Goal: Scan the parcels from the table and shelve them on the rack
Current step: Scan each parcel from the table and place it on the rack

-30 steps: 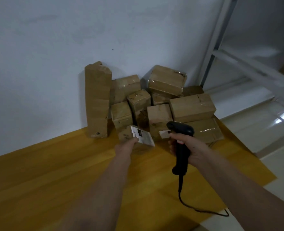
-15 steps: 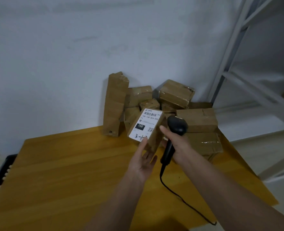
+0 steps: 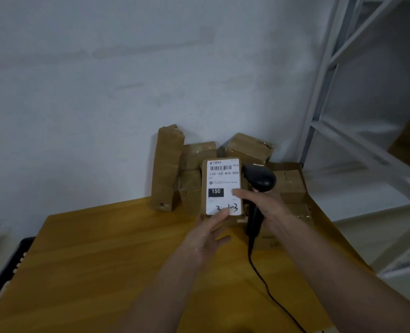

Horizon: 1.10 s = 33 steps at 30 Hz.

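One labelled parcel (image 3: 223, 188) is held up by the left hand (image 3: 208, 234); the right hand (image 3: 266, 207) grips a barcode scanner (image 3: 259, 181). Many cardboard parcels (image 3: 247, 147) await on the tabletop (image 3: 103, 260).

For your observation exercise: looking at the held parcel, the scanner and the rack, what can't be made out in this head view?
- Parcel: small print under the barcode is too small; left hand covers part of the handwritten code.
- Scanner: its window faces away; right hand hides the trigger.
- Rack: cut off by the right edge; shelf contents unclear.
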Available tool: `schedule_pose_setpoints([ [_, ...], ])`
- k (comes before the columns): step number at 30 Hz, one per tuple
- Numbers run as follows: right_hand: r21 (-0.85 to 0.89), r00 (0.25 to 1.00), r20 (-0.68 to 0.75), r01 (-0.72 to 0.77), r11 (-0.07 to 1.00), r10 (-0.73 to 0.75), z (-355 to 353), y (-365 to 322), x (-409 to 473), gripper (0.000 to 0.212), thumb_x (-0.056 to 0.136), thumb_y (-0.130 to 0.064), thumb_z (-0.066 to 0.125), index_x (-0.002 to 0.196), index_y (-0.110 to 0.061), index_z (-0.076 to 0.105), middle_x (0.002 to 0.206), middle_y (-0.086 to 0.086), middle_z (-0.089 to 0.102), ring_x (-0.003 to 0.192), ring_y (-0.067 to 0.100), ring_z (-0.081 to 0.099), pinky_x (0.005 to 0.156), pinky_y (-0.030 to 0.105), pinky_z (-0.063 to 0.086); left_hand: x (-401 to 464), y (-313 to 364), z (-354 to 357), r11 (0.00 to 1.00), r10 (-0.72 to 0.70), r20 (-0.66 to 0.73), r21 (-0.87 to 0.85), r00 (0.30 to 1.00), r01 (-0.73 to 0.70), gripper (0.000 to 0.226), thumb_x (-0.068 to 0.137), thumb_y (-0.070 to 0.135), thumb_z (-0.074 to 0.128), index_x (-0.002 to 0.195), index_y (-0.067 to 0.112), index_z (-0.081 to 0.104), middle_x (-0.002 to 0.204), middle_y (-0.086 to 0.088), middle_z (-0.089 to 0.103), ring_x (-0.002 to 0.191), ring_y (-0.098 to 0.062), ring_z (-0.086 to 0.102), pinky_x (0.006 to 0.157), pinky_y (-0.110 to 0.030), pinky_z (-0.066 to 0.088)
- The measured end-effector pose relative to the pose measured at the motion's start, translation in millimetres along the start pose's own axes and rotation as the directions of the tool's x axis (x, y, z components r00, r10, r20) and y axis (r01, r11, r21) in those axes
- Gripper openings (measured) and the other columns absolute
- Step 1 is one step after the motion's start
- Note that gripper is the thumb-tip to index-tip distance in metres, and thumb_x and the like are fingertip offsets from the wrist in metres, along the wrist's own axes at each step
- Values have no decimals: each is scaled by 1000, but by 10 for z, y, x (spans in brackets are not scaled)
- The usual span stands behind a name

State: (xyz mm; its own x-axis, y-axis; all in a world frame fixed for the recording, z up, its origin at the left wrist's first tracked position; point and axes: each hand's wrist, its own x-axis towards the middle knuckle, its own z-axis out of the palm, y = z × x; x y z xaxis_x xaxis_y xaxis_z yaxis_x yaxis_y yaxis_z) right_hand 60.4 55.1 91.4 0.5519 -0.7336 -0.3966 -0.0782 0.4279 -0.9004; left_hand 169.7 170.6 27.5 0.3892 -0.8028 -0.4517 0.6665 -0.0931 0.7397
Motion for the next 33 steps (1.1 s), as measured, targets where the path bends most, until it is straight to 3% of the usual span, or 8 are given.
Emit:
schedule_pose_setpoints([
  [3,-118,1000,1,6,993,-6,-156,-117,-31,38,66,-9,85,99,-13,66,85,3,76,82,18,71,61,29,54,-18,284,-224,969,-23,5,245,1000,21,116,43,41,96,142,22,40,125,-4,66,120,-24,57,96,-48,48],
  [7,-214,997,73,25,977,-9,-197,-212,-78,43,66,-10,85,104,-14,66,84,0,76,71,9,71,52,19,49,-87,566,-112,889,-80,113,458,990,19,66,71,24,83,131,17,56,119,-2,70,119,-22,59,102,-52,46],
  [9,-237,995,102,37,971,-13,-209,-243,-112,41,67,-10,84,103,-15,66,90,2,76,76,10,71,55,20,49,-76,609,-42,898,-102,115,437,988,42,59,72,14,82,127,16,59,120,-4,69,121,-25,57,99,-55,47],
  [13,-216,989,136,78,973,-49,-230,-300,-182,39,68,-9,83,103,-15,66,92,2,76,87,15,71,62,23,49,-39,593,57,946,-104,136,319,985,55,76,65,4,84,133,14,52,122,-10,68,118,-31,60,89,-54,54],
  [18,-306,958,84,288,907,-276,-157,-383,-281,19,81,-20,75,93,-25,62,84,-10,64,78,-1,54,60,17,38,69,710,237,959,109,-174,276,979,-58,100,65,-5,83,147,19,30,128,-8,62,107,-28,62,71,-46,57],
  [22,-332,913,136,407,851,-384,-154,-430,-431,11,81,-24,75,85,-24,65,68,-10,62,67,4,57,61,18,43,67,889,326,949,198,-185,281,963,-141,100,60,-2,86,144,19,38,122,-3,65,98,-22,64,56,-36,56],
  [27,-305,921,155,389,869,-357,-218,-371,-546,10,82,-25,73,83,-17,67,67,4,62,56,10,57,53,19,48,100,950,365,942,263,-180,260,948,-212,85,58,-7,84,129,22,48,117,-3,65,109,-30,62,83,-54,56],
  [33,-280,922,172,383,880,-347,-268,-342,-588,11,84,-24,72,85,-15,66,73,8,62,60,14,57,55,21,48,137,906,378,928,288,-143,284,947,-239,89,52,-3,87,128,22,49,117,-4,65,113,-33,60,87,-57,54],
])
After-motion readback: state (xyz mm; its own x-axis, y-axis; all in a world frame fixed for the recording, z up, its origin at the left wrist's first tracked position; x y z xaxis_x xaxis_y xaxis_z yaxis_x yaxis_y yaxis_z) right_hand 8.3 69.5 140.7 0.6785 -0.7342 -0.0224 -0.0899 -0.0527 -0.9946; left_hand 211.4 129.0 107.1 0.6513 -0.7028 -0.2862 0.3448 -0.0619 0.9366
